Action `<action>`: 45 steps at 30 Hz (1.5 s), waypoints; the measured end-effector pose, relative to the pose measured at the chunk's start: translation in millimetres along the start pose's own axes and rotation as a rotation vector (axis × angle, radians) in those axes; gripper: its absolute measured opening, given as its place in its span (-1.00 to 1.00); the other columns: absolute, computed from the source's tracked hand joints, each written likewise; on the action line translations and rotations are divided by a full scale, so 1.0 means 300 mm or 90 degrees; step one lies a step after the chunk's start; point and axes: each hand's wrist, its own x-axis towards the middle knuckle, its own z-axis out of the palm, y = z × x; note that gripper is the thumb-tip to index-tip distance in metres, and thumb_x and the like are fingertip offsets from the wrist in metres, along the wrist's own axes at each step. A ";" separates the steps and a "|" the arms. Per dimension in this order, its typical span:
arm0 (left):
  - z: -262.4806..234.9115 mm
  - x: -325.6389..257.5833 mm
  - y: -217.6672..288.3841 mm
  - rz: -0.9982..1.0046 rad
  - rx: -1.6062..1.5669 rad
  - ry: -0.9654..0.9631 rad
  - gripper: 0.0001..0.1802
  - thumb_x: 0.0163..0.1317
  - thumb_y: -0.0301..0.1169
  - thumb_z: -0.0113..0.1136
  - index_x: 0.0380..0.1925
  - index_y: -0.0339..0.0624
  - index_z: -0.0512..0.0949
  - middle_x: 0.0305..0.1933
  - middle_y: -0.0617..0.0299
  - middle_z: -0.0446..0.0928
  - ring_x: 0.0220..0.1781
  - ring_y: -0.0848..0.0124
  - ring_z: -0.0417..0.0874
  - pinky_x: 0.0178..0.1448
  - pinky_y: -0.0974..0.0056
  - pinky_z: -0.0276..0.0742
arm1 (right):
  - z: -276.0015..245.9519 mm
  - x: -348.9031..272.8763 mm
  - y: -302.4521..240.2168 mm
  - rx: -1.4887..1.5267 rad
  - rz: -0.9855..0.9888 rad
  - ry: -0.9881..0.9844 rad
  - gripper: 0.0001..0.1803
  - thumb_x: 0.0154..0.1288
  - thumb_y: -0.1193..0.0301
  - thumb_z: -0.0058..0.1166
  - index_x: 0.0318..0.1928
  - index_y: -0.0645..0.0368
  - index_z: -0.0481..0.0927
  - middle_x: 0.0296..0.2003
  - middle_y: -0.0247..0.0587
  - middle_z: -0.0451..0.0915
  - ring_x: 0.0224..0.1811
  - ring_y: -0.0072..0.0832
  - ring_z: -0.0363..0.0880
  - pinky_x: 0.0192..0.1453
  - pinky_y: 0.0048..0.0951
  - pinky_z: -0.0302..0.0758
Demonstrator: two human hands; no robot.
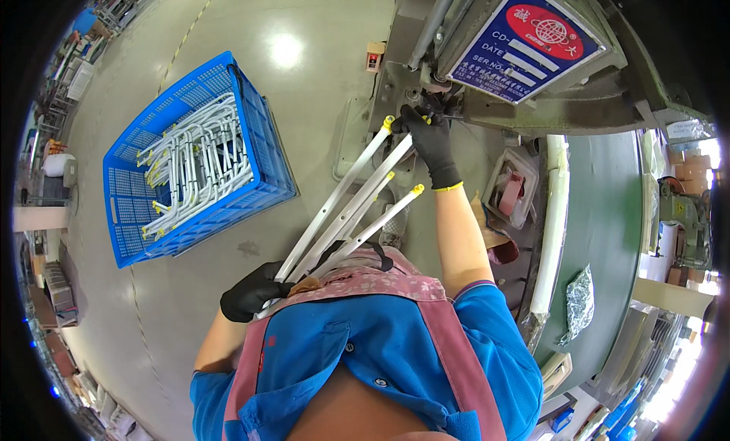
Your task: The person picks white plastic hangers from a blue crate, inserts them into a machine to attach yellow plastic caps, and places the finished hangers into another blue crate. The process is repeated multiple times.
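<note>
The left hand [251, 291] is closed around the near ends of a bundle of white tubes [346, 213]. The tubes' long axis runs up and away to the right, toward the machine [563, 99]. There the right hand [432, 137], nearer the machine, grips the yellow-capped far ends at its mouth. Both hands wear black gloves. Left on the smooth grey floor [304, 61] stands a blue crate [258, 129] of similar tubes; a green table [601, 228] lies right.

A bundle of white metal tubes [346, 209] with yellow end caps slants from lower left to upper right. Its lower end sits in the black-gloved left hand [251, 293], while its upper ends fan out slightly beside the black-gloved right hand [430, 137].
</note>
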 end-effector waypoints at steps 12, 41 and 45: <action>-0.010 0.023 0.075 -0.129 0.129 0.028 -0.37 -0.08 -0.40 0.35 0.06 -0.38 0.46 -0.08 0.11 0.59 -0.11 0.44 0.56 0.05 0.34 0.43 | -0.069 -0.110 0.058 -0.193 -0.010 0.034 -0.64 0.29 0.30 0.09 -0.05 0.33 0.52 -0.24 -0.24 0.58 -0.18 -0.57 0.50 -0.06 -0.52 0.41; -0.034 -0.018 0.042 -0.031 0.139 0.049 -0.54 0.18 -0.31 0.23 0.05 -0.32 0.47 -0.04 0.12 0.58 -0.05 0.42 0.58 0.08 0.32 0.45 | -0.041 -0.216 -0.072 -0.275 -0.090 0.180 -0.75 0.21 0.42 0.14 -0.16 0.35 0.64 -0.40 -0.43 0.58 -0.37 -0.70 0.43 -0.26 -0.62 0.38; -0.018 -0.016 -0.004 -0.002 0.108 0.119 -0.57 0.18 -0.34 0.24 0.01 -0.32 0.48 -0.11 0.17 0.60 -0.13 0.46 0.58 -0.01 0.34 0.48 | 0.000 -0.190 -0.138 -0.252 -0.156 0.151 -0.67 0.22 0.37 0.14 -0.09 0.35 0.61 -0.37 -0.37 0.60 -0.34 -0.69 0.46 -0.22 -0.62 0.41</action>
